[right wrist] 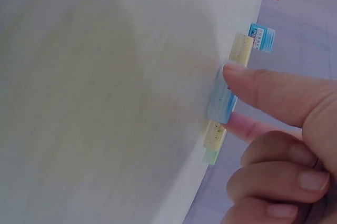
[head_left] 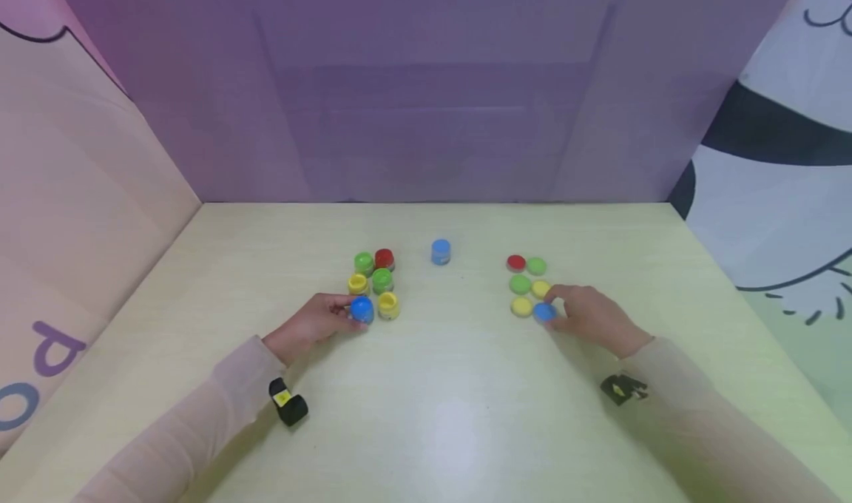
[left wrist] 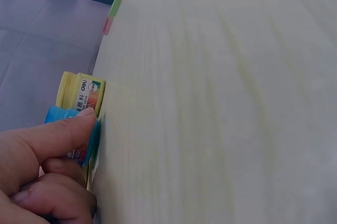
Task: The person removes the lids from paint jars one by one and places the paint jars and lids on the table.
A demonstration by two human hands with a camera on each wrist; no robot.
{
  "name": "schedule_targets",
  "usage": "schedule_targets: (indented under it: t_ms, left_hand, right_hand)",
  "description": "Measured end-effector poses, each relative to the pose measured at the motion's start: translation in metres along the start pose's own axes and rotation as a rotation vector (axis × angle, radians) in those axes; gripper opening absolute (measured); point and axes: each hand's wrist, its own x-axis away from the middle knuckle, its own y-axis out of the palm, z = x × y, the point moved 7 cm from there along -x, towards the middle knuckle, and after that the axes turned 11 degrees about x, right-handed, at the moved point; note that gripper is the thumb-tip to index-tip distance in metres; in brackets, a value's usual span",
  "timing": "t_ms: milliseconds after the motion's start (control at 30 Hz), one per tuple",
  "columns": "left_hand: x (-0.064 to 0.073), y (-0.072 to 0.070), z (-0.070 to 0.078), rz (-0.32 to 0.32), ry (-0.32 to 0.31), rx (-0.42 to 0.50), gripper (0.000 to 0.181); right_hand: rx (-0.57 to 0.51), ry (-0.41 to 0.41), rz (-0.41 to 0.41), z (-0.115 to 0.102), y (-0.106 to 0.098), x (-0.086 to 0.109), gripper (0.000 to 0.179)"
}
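Observation:
My left hand (head_left: 318,321) holds a small blue paint jar (head_left: 362,310) between thumb and fingers, at the front of a cluster of jars. Close beside it stands a yellow paint jar (head_left: 389,307), whose printed label shows in the left wrist view. At the right, my right hand (head_left: 594,318) pinches a round blue lid (head_left: 545,312) at its edge with thumb and forefinger. In the right wrist view that blue lid (right wrist: 221,100) appears edge-on at the thumb tip, and the other fingers are curled in.
Behind the held jar are another yellow jar (head_left: 358,284), green jars (head_left: 382,280) and a red jar (head_left: 384,259). A capped blue jar (head_left: 441,252) stands alone at the back middle. Red (head_left: 516,262), green (head_left: 521,284) and yellow lids (head_left: 522,307) lie near my right hand. A purple panel (head_left: 433,133) borders the table.

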Motion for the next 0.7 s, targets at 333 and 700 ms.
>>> schedule_targets:
  t_ms: [333, 700]
  left_hand:
    - [-0.003, 0.001, -0.002, 0.011, -0.021, -0.016, 0.054]
    - [-0.003, 0.000, -0.003, 0.023, -0.029, -0.017, 0.052]
  right_hand:
    - [0.035, 0.016, 0.014, -0.002, -0.003, -0.001, 0.042]
    - [0.056, -0.068, 0.138, -0.046, -0.022, -0.025, 0.045]
